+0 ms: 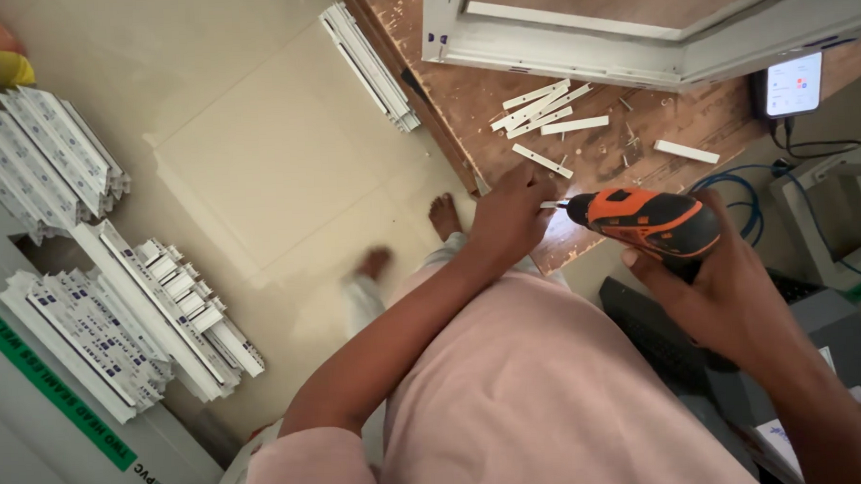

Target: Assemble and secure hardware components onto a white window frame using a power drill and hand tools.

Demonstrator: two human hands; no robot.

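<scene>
My right hand (723, 289) grips an orange and black cordless drill (649, 222), its bit pointing left at a small white piece (550, 205). My left hand (511, 213) pinches that piece at the near edge of the wooden workbench (487, 97). Several short white plastic strips (540, 109) and loose screws (629, 140) lie on the bench just beyond my hands. A white window frame (557, 51) rests at the back of the bench.
Stacks of white profile offcuts (118, 301) lie on the tiled floor at left, more by the bench edge (372, 67). A phone (790, 86) with a lit screen stands at right above blue cables (744, 198) and a grey machine (831, 228).
</scene>
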